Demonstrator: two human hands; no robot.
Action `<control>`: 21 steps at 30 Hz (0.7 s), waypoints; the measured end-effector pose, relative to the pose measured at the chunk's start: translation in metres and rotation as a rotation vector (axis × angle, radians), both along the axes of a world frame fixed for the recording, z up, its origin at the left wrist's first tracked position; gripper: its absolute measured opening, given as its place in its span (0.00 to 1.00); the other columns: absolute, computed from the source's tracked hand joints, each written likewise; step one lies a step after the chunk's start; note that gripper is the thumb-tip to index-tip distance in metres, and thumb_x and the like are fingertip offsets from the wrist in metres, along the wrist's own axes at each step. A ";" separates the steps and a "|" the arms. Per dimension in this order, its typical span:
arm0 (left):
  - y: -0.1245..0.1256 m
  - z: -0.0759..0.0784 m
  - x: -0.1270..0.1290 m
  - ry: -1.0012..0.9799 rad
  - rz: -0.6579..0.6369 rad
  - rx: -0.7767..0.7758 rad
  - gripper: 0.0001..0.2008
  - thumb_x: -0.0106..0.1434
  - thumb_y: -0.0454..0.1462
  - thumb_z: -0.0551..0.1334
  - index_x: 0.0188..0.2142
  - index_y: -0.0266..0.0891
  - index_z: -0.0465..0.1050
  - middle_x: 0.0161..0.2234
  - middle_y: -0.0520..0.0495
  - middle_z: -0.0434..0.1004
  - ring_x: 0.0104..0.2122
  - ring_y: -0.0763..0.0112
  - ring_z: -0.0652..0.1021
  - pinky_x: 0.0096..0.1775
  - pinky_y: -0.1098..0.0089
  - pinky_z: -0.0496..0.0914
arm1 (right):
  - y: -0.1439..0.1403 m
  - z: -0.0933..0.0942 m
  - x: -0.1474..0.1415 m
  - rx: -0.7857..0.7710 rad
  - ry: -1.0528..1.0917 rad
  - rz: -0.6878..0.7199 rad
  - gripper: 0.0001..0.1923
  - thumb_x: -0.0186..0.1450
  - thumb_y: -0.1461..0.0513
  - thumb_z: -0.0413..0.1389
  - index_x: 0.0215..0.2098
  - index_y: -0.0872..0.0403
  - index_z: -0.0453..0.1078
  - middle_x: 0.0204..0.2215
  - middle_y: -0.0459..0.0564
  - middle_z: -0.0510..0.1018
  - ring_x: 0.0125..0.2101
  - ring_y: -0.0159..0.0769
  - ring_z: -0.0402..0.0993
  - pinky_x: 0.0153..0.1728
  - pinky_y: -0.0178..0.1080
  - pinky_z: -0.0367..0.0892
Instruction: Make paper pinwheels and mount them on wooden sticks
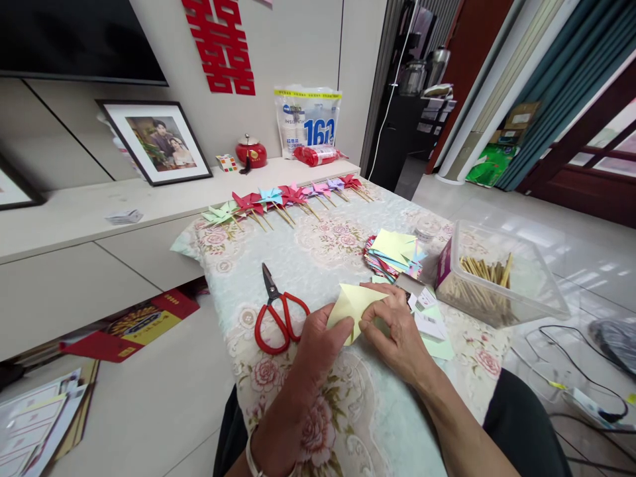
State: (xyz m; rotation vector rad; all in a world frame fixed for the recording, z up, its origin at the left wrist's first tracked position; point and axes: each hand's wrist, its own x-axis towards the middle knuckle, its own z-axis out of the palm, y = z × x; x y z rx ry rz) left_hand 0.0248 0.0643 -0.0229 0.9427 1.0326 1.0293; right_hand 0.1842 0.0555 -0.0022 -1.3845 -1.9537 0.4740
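Note:
A pale yellow piece of paper (350,303) is held between my two hands above the table's near part. My left hand (320,338) is closed on its left side, thumb pressed on the face. With thumb and fingers, my right hand (392,324) pinches the right edge of the same sheet. Red-handled scissors (278,315) lie to the left of my left hand, blades pointing away. Beyond my right hand sits a stack of coloured cut papers (395,248), yellow on top. Small white boxes (427,318) rest on pale green paper just right of that hand.
Several paper pinwheels on sticks (271,197) line the table's far edge. A clear plastic bin (527,298) of wooden sticks stands at the right. The flowered tablecloth (332,232) covers the table; behind it runs a white cabinet (64,225). Cables (586,351) lie on the floor at right.

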 end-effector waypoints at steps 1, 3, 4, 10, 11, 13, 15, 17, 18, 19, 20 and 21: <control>0.001 -0.002 0.000 0.007 -0.007 0.004 0.09 0.54 0.40 0.64 0.32 0.36 0.75 0.24 0.51 0.73 0.26 0.71 0.69 0.28 0.73 0.64 | 0.000 0.000 0.000 -0.004 -0.003 -0.002 0.09 0.65 0.61 0.54 0.28 0.52 0.72 0.55 0.55 0.74 0.59 0.56 0.57 0.53 0.57 0.58; 0.002 -0.004 -0.001 0.017 -0.010 0.010 0.09 0.54 0.40 0.64 0.31 0.35 0.75 0.25 0.51 0.73 0.25 0.71 0.69 0.28 0.72 0.64 | 0.000 0.000 0.000 -0.004 -0.007 -0.001 0.09 0.65 0.61 0.53 0.27 0.52 0.71 0.55 0.56 0.74 0.59 0.57 0.57 0.53 0.56 0.58; 0.002 -0.005 -0.001 0.026 -0.009 0.012 0.09 0.54 0.40 0.64 0.31 0.35 0.75 0.25 0.50 0.74 0.25 0.71 0.69 0.28 0.72 0.64 | 0.000 -0.001 0.000 -0.003 -0.008 -0.001 0.09 0.65 0.61 0.53 0.27 0.52 0.71 0.55 0.56 0.74 0.59 0.57 0.57 0.53 0.56 0.58; 0.003 -0.006 0.002 0.072 0.021 -0.012 0.11 0.51 0.41 0.66 0.29 0.35 0.76 0.23 0.51 0.74 0.23 0.71 0.70 0.27 0.72 0.66 | 0.001 -0.001 0.000 0.012 0.011 -0.001 0.09 0.65 0.62 0.54 0.27 0.52 0.70 0.55 0.54 0.74 0.58 0.55 0.59 0.53 0.55 0.58; 0.003 -0.005 0.003 0.072 0.028 -0.020 0.11 0.50 0.41 0.66 0.29 0.35 0.76 0.23 0.51 0.74 0.23 0.71 0.70 0.27 0.72 0.67 | 0.001 -0.001 0.000 0.017 0.015 -0.001 0.09 0.65 0.62 0.54 0.27 0.52 0.70 0.55 0.54 0.74 0.57 0.55 0.59 0.53 0.55 0.58; 0.003 -0.003 0.004 0.074 0.030 -0.037 0.10 0.50 0.41 0.66 0.29 0.35 0.76 0.23 0.51 0.74 0.22 0.71 0.70 0.26 0.71 0.68 | 0.000 -0.001 0.000 0.025 0.022 0.000 0.09 0.65 0.62 0.54 0.27 0.52 0.70 0.55 0.53 0.75 0.57 0.54 0.60 0.53 0.55 0.59; 0.002 0.002 0.004 0.084 0.036 -0.047 0.11 0.50 0.40 0.65 0.30 0.35 0.77 0.23 0.51 0.74 0.23 0.70 0.71 0.27 0.71 0.69 | 0.000 -0.001 0.000 0.034 0.026 0.003 0.09 0.66 0.62 0.54 0.27 0.52 0.70 0.55 0.54 0.75 0.57 0.54 0.61 0.52 0.56 0.59; 0.001 0.007 0.004 0.099 0.068 -0.057 0.13 0.50 0.40 0.65 0.33 0.34 0.78 0.24 0.50 0.76 0.24 0.69 0.72 0.27 0.71 0.71 | 0.000 -0.002 0.000 0.050 0.031 0.010 0.09 0.66 0.61 0.55 0.28 0.51 0.71 0.52 0.54 0.76 0.57 0.54 0.61 0.52 0.56 0.60; 0.001 0.008 0.003 0.103 0.082 -0.066 0.14 0.50 0.39 0.65 0.35 0.33 0.79 0.25 0.49 0.77 0.25 0.68 0.73 0.27 0.71 0.71 | 0.000 -0.002 0.000 0.065 0.035 0.017 0.09 0.66 0.61 0.55 0.28 0.51 0.72 0.51 0.54 0.77 0.56 0.53 0.62 0.52 0.56 0.60; 0.001 0.010 0.003 0.098 0.094 -0.074 0.15 0.50 0.39 0.65 0.37 0.33 0.80 0.26 0.49 0.78 0.25 0.68 0.74 0.27 0.71 0.71 | 0.000 -0.002 0.000 0.084 0.040 0.023 0.08 0.67 0.61 0.55 0.30 0.51 0.73 0.50 0.54 0.77 0.56 0.53 0.62 0.52 0.56 0.60; 0.001 0.010 0.002 0.087 0.105 -0.081 0.16 0.50 0.39 0.65 0.38 0.32 0.80 0.27 0.48 0.79 0.25 0.68 0.74 0.26 0.71 0.71 | 0.001 -0.001 -0.001 0.110 0.046 0.027 0.07 0.67 0.61 0.56 0.32 0.50 0.74 0.50 0.55 0.77 0.56 0.53 0.63 0.53 0.56 0.60; 0.001 0.010 0.001 0.070 0.116 -0.085 0.17 0.50 0.38 0.65 0.38 0.32 0.80 0.27 0.48 0.80 0.25 0.68 0.74 0.26 0.72 0.70 | 0.001 0.000 -0.001 0.142 0.051 0.024 0.06 0.67 0.60 0.56 0.34 0.50 0.75 0.51 0.55 0.76 0.56 0.52 0.63 0.53 0.56 0.60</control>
